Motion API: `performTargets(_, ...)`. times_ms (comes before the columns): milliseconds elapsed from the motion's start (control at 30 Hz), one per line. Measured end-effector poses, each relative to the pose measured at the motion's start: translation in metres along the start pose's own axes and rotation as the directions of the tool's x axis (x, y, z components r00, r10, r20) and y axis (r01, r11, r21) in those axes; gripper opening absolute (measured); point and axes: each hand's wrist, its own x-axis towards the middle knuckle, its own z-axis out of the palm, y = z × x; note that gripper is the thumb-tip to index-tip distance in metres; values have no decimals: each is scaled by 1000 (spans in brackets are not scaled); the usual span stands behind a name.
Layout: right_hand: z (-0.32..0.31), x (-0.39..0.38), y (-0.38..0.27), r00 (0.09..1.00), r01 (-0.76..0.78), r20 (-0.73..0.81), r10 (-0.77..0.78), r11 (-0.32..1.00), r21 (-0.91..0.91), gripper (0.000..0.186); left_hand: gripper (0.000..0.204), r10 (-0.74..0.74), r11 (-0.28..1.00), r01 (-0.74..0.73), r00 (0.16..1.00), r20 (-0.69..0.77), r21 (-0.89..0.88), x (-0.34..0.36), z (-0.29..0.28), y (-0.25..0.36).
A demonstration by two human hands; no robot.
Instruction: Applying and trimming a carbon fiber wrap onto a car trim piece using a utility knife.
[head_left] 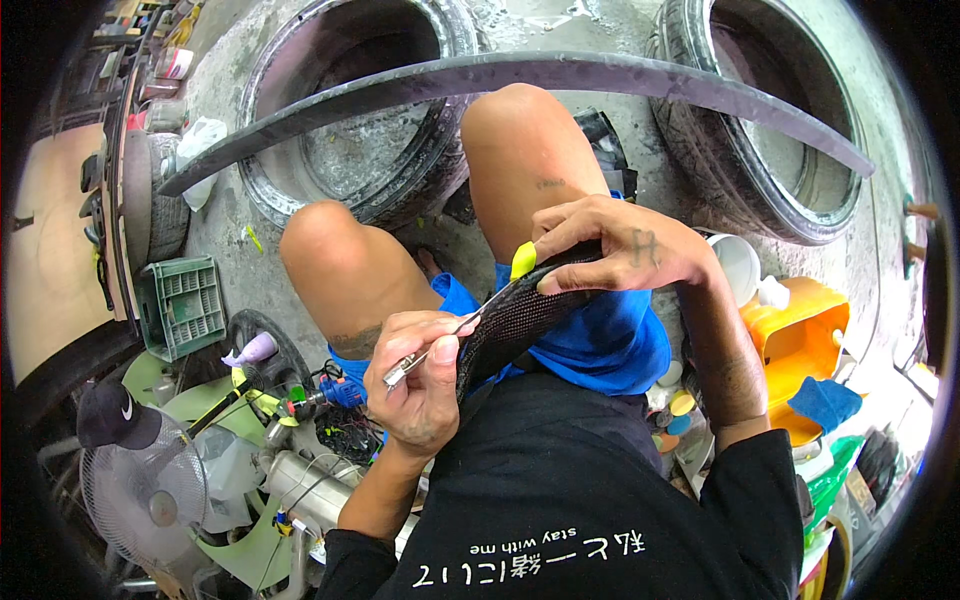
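Observation:
Between the fingertips of my left hand [415, 375] is a slim silver metal tool [402, 368]. Its thin far end runs along the edge of a dark woven-patterned piece [525, 325], which looks like carbon fibre and lies across my lap. My right hand [620, 245] grips the far end of that piece, thumb on the near side and fingers over the top. A small strip of bright yellow tape [523, 261] sticks up at the edge beside my right fingertips. The tool's exact tip is too fine to make out.
A long curved dark strip [540, 75] spans two tyres [420, 185] [700, 150] beyond my knees. At left are a green crate [183, 305], a fan [145, 480] with a cap on it and a blue power tool [343, 391]. A cut-open orange container [790, 325] stands right.

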Motion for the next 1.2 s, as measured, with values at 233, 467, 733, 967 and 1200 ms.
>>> performTargets(233,2,-1,5,999,38,-11,-38,999,-32,30,11,25,993,-33,997,73,110,2,-2,3)
performTargets(467,0,-3,1,1000,4,24,-3,998,-56,29,15,-175,981,170,983,-49,-99,0,1,4)
performTargets(733,-3,5,-5,999,-20,46,21,1000,-21,32,18,-516,663,346,854,-70,-664,29,-38,10)
performTargets(967,-4,-5,-20,958,-285,3,286,956,-67,30,17,-377,681,-83,812,-446,-728,81,-182,-41)
performTargets(1200,-1,3,-18,968,-250,-7,251,961,-117,28,12,-455,837,-19,531,-715,-547,72,-258,-228)
